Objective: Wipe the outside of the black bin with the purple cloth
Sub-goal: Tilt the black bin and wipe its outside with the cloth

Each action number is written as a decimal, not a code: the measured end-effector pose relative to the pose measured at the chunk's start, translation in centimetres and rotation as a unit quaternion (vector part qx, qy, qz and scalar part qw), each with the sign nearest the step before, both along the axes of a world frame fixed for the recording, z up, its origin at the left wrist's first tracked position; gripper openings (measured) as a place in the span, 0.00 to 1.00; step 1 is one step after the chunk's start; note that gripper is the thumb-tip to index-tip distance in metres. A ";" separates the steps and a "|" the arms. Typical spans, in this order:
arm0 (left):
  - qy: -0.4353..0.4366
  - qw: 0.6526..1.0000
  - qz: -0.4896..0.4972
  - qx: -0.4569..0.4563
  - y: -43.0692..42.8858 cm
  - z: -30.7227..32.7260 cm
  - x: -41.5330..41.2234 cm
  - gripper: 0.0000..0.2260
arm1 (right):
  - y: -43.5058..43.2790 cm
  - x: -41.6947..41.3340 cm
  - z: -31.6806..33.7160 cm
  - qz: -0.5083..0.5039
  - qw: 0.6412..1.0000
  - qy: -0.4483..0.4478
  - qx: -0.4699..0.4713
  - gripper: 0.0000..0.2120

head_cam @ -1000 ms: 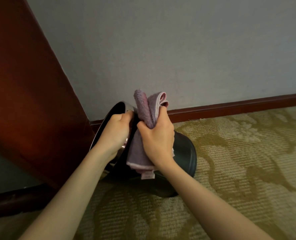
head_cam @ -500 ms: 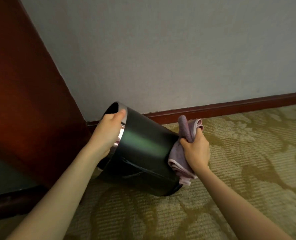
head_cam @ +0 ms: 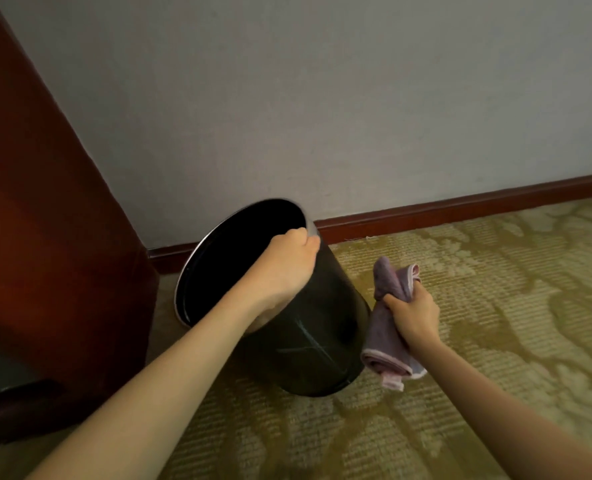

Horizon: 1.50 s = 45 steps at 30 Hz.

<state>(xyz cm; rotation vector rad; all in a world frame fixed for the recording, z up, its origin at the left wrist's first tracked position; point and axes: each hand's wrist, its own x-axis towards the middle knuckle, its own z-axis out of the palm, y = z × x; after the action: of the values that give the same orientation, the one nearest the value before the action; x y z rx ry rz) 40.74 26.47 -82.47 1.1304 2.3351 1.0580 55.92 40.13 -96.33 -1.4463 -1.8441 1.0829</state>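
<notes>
Head view, the only one on record. The black bin [head_cam: 317, 344] stands on the patterned carpet [head_cam: 502, 306] close to the corner where the pale wall [head_cam: 322, 98] meets a dark reddish wooden panel [head_cam: 45, 237]. It is tilted, with its open mouth raised and turned to the left and toward the camera, and its base edge is down on the carpet at the lower right. A silvery rim [head_cam: 197, 254] runs round the mouth, and the inside reads as plain black. Faint light streaks show on the outer wall low down. The left hand [head_cam: 284, 268] grips the rim on its far right side, fingers curled over the edge and the heel of the hand against the outer wall, with the forearm crossing in front of the mouth. The right hand [head_cam: 414, 317] is to the right of the bin, low against its side, fingers closed round the bunched purple cloth [head_cam: 386, 355]. One end of the cloth sticks up above the fist, and the longer folded end, edged in pale pink, hangs below it beside the bin's lower wall. Whether the cloth touches the bin or lies just beside it cannot be told from this angle. A dark red skirting board [head_cam: 461, 206] runs along the foot of the wall behind the bin.
</notes>
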 end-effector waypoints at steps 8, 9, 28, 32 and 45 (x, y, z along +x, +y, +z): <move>0.184 0.964 -0.117 -0.155 5.3 -2.8 7.0 0.17 | 1.7 4.3 -0.1 -0.064 0.995 0.028 -0.064 0.14; 0.203 0.958 -0.124 -0.158 5.6 -3.2 7.8 0.17 | 2.0 4.9 -0.1 -0.070 0.994 0.039 -0.075 0.15; 0.497 0.828 -0.224 -0.132 -1.8 -4.3 7.2 0.34 | -0.9 5.5 -2.7 -0.085 0.978 0.104 -0.157 0.14; 0.452 0.863 -0.190 -0.125 -2.0 -4.2 6.9 0.28 | -1.0 6.1 -2.2 -0.096 0.977 0.110 -0.158 0.13; 0.217 0.971 0.071 -0.073 -4.2 1.4 -2.4 0.24 | -2.8 0.6 1.8 -0.002 0.984 0.139 -0.114 0.12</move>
<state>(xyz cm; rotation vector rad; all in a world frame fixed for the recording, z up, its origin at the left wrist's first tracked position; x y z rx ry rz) 38.31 22.26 -81.08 1.2526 2.8155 0.7183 56.47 37.36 -94.58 -1.3400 -1.5606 1.4541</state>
